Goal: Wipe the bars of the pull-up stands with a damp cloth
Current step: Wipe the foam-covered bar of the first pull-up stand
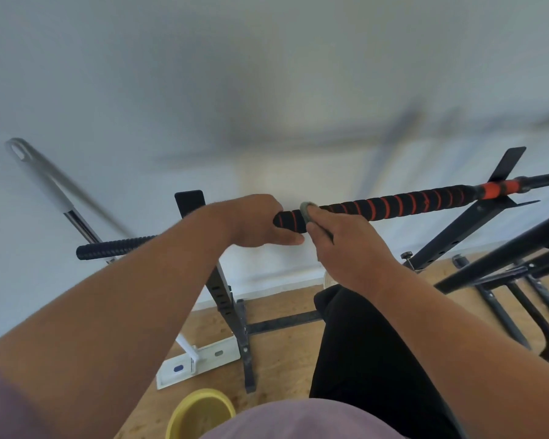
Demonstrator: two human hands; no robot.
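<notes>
Left hand grips the padded bar; right hand apparently presses a grey cloth against it.

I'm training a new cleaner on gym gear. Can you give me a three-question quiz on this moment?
1. True or false: the left hand grips the end of the padded bar.
2. Which hand holds the grey cloth against the bar? A) left B) right
3. What colour is the basin on the floor?

Key: 1 true; 2 B, the right hand; 3 yellow.
</notes>
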